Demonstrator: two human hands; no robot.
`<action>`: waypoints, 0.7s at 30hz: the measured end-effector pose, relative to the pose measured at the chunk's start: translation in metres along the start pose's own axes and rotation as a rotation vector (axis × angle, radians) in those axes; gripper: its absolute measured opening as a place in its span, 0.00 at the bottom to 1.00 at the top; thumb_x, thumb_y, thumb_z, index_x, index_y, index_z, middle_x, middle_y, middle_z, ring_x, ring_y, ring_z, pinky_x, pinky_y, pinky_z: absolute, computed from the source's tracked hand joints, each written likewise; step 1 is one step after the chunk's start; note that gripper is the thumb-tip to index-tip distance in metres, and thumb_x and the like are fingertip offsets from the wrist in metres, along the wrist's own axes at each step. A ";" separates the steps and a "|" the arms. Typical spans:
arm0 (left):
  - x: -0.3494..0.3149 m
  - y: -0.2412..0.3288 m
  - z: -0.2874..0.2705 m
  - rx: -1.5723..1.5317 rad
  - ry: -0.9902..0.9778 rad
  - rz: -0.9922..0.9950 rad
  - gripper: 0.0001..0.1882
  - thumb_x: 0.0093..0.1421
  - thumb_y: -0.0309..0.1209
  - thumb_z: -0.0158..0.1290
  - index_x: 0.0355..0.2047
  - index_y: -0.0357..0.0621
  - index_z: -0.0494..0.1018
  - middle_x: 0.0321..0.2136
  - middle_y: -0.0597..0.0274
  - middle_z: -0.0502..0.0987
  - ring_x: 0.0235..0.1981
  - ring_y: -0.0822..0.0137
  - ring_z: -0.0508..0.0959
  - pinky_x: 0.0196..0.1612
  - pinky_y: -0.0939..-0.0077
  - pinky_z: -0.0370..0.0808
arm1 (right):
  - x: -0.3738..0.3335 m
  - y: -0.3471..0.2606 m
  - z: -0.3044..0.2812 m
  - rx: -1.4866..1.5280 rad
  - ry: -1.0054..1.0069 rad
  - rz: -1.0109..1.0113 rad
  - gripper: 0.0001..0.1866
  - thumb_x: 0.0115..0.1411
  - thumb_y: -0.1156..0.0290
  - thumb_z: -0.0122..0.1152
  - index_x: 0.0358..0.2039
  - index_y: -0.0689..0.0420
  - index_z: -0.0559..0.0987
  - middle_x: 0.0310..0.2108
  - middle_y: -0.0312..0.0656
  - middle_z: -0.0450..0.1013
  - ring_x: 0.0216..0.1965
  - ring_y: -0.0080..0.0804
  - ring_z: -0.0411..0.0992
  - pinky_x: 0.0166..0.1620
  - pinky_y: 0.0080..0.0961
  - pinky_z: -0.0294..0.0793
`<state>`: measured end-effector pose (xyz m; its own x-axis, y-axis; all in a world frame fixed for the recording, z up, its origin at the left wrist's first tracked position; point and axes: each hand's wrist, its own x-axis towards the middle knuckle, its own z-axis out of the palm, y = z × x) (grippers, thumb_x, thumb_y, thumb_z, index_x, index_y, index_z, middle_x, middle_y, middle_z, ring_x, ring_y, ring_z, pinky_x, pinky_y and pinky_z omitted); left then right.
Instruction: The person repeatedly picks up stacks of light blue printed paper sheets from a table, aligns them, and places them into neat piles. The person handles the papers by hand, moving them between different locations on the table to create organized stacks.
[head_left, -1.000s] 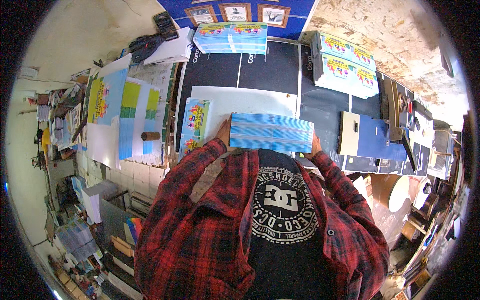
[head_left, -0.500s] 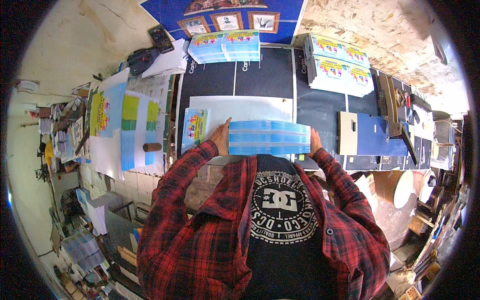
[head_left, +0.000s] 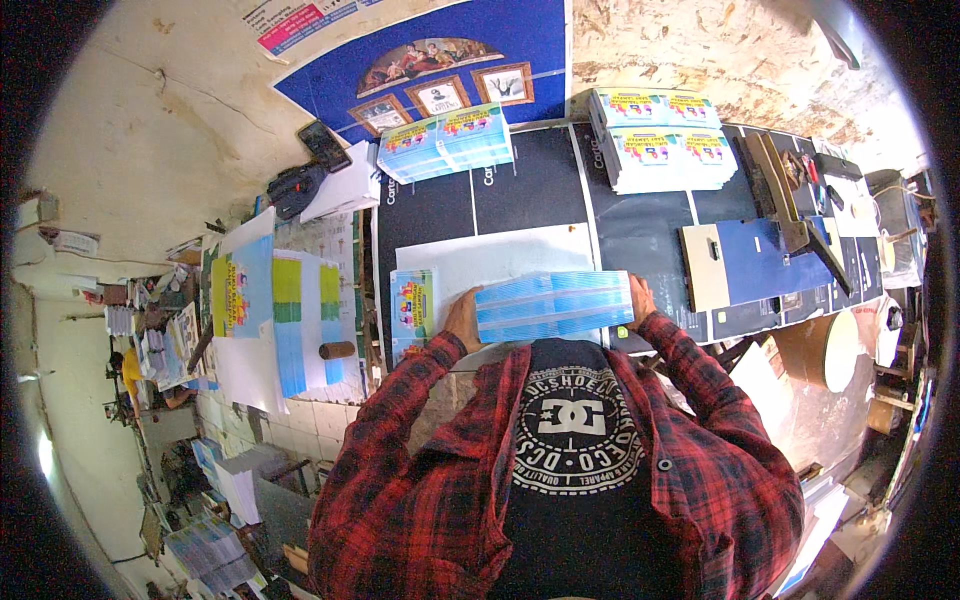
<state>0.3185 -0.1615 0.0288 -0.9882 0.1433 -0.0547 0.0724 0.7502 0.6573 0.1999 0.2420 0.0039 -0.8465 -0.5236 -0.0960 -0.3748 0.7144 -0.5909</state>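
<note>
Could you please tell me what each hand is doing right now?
Left hand: holding the left end of the blue booklet stack.
Right hand: holding the stack's right end.

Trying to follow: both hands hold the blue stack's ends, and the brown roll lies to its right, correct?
Wrong side: the head view shows the brown roll left of the blue stack; the left hand and right hand hold its ends.

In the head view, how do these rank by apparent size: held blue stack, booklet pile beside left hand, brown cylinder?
Largest to smallest:
1. Held blue stack
2. Booklet pile
3. Brown cylinder
</note>
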 end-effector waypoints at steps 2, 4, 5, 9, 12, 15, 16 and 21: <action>0.005 0.002 -0.004 -0.031 -0.095 -0.080 0.59 0.29 0.43 0.71 0.58 0.38 0.49 0.48 0.40 0.66 0.51 0.43 0.67 0.56 0.57 0.64 | 0.001 0.002 0.002 -0.006 -0.006 0.055 0.44 0.36 0.60 0.71 0.56 0.50 0.61 0.50 0.44 0.62 0.51 0.51 0.60 0.53 0.50 0.61; 0.010 0.006 -0.017 -0.017 -0.142 -0.034 0.58 0.30 0.42 0.70 0.58 0.38 0.49 0.48 0.41 0.66 0.51 0.43 0.68 0.56 0.57 0.65 | 0.003 0.008 0.006 -0.054 -0.057 0.103 0.45 0.35 0.62 0.72 0.56 0.49 0.61 0.50 0.43 0.62 0.52 0.50 0.60 0.53 0.52 0.60; 0.010 0.010 -0.025 -0.010 -0.168 -0.016 0.58 0.30 0.42 0.70 0.58 0.38 0.49 0.48 0.41 0.66 0.51 0.43 0.68 0.55 0.56 0.65 | 0.003 0.008 0.006 -0.046 -0.070 0.102 0.45 0.35 0.62 0.72 0.56 0.50 0.61 0.49 0.43 0.62 0.52 0.50 0.60 0.53 0.52 0.60; 0.009 0.025 -0.045 0.093 -0.269 -0.015 0.59 0.29 0.43 0.69 0.59 0.38 0.48 0.50 0.42 0.65 0.53 0.43 0.65 0.58 0.56 0.62 | 0.003 0.009 0.003 -0.079 -0.125 0.092 0.42 0.36 0.58 0.71 0.53 0.53 0.63 0.47 0.47 0.62 0.51 0.50 0.61 0.52 0.50 0.62; 0.012 0.034 -0.051 0.271 -0.254 0.084 0.62 0.27 0.44 0.68 0.61 0.37 0.46 0.52 0.42 0.61 0.56 0.45 0.62 0.60 0.56 0.57 | 0.003 0.016 0.011 -0.080 -0.109 0.101 0.43 0.35 0.60 0.72 0.54 0.52 0.63 0.48 0.45 0.62 0.52 0.50 0.61 0.52 0.52 0.62; 0.007 0.045 -0.048 0.330 -0.216 0.092 0.62 0.27 0.43 0.66 0.61 0.36 0.45 0.55 0.41 0.57 0.58 0.46 0.58 0.62 0.56 0.53 | 0.003 0.016 0.012 -0.072 -0.106 0.134 0.45 0.34 0.61 0.73 0.54 0.50 0.61 0.48 0.43 0.62 0.52 0.49 0.61 0.53 0.54 0.61; 0.005 0.046 -0.047 0.324 -0.213 0.078 0.62 0.28 0.43 0.66 0.61 0.36 0.45 0.55 0.42 0.57 0.58 0.46 0.58 0.62 0.55 0.53 | 0.003 0.013 0.010 -0.072 -0.114 0.143 0.45 0.34 0.61 0.73 0.54 0.50 0.61 0.49 0.43 0.62 0.52 0.49 0.61 0.52 0.54 0.61; 0.008 0.065 -0.035 0.487 -0.231 0.009 0.64 0.29 0.49 0.66 0.62 0.36 0.44 0.55 0.42 0.56 0.59 0.45 0.56 0.62 0.47 0.48 | 0.004 0.004 0.000 -0.080 -0.130 0.121 0.43 0.37 0.59 0.71 0.55 0.51 0.62 0.49 0.44 0.62 0.51 0.48 0.62 0.52 0.52 0.61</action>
<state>0.3105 -0.1346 0.0973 -0.9357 0.2482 -0.2506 0.1895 0.9530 0.2364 0.1945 0.2430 0.0013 -0.8335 -0.4832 -0.2679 -0.3062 0.8076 -0.5040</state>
